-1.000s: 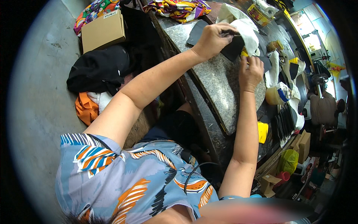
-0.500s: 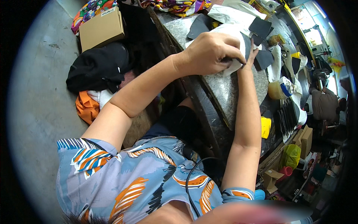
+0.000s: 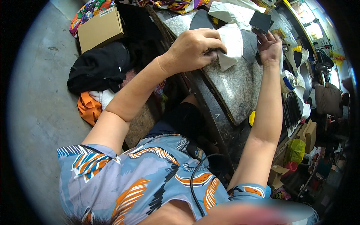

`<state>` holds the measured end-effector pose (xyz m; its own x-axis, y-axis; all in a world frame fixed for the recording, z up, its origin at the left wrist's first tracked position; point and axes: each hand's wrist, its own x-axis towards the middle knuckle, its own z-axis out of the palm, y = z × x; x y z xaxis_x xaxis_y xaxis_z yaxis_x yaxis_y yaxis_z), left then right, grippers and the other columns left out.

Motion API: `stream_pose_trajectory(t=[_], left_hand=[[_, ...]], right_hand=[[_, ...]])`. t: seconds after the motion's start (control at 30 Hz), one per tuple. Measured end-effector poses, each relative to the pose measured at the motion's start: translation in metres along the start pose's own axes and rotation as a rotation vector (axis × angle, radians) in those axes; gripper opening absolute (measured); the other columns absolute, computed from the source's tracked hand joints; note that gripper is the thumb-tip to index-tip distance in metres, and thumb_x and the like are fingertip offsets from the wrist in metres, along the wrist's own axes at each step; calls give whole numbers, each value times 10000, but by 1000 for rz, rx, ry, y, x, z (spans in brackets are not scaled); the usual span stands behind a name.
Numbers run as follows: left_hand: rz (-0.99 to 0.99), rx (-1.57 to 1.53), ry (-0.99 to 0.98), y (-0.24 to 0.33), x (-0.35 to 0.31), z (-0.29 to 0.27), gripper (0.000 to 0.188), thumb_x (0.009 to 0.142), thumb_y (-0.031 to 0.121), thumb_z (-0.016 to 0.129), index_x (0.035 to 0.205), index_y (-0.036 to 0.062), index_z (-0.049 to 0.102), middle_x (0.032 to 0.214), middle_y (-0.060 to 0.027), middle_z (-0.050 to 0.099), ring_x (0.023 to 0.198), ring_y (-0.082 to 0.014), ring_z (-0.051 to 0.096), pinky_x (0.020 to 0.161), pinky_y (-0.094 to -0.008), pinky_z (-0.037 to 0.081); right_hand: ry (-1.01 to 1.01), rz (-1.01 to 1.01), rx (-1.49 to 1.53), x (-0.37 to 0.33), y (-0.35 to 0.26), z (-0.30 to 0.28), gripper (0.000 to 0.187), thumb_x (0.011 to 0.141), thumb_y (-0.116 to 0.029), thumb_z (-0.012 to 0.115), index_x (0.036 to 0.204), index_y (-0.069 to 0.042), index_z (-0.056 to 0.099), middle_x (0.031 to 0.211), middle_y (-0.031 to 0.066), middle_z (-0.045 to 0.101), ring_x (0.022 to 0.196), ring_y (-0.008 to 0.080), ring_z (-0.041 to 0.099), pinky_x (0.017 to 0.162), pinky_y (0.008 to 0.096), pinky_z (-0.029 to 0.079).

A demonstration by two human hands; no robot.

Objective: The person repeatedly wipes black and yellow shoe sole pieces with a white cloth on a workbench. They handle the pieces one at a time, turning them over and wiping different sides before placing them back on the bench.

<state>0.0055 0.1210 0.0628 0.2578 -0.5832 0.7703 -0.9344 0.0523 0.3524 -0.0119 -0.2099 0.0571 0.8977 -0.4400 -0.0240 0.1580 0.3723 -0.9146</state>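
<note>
My left hand [image 3: 197,48] is closed, with thumb and fingers pinched at the left edge of a white, limp sheet [image 3: 230,41]. The sheet stands over a speckled grey slab [image 3: 240,90] on the bench. A dark grey flat piece [image 3: 249,47] lies against the sheet's right side. To the right, my right hand [image 3: 270,48] is turned partly palm up with its fingers apart. Its fingertips come close to a black square piece [image 3: 261,21]; whether they touch it I cannot tell. White fabric [image 3: 230,14] lies behind, beside another dark piece [image 3: 201,20].
A jar with a blue-and-white lid [image 3: 288,81] and a stack of black strips [image 3: 291,112] are right of my right forearm. A yellow object [image 3: 252,118] sits by the slab. At left are a cardboard box [image 3: 100,30] and a black bag [image 3: 98,67].
My right hand has moved right, away from my left hand, and its fingers have spread. My left hand has shifted slightly left, leaving more of the white sheet showing.
</note>
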Motion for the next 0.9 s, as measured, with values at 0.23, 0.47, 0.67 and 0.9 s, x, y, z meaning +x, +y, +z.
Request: stream_pose_trajectory(t=[0.23,0.47,0.67,0.9], left_hand=[[36,-21,-18,15,0,4,259,674,-16,704,926,44,699,940,-98,653,859,-281,644,803,-351,535],[161,233,180,23,4,-13,241,681,109,747,916,163,739,872,-17,620,853,-213,593,815,-341,481],[190,443,325,35,14,-7,289,678,196,768,959,265,769,763,39,531,736,-178,537,774,-357,428],[-7,-1014,215,16,30,44,292,884,-4,620,1170,56,623,1132,-70,666,1054,-163,633,994,-306,493]], right_hand=[[262,-375,-771,38,-14,18,427,823,-171,758,1186,9,625,921,64,688,707,100,607,618,250,479],[545,-424,-750,41,-24,-21,715,852,-241,733,1440,-22,389,1238,245,571,1015,280,651,681,354,561],[18,-601,-855,-35,-10,22,608,960,-437,590,1413,-56,453,1132,179,649,1105,303,593,984,422,441],[-308,243,-357,-138,4,38,954,864,-822,301,1538,-148,269,1360,158,548,1249,278,551,1023,471,448]])
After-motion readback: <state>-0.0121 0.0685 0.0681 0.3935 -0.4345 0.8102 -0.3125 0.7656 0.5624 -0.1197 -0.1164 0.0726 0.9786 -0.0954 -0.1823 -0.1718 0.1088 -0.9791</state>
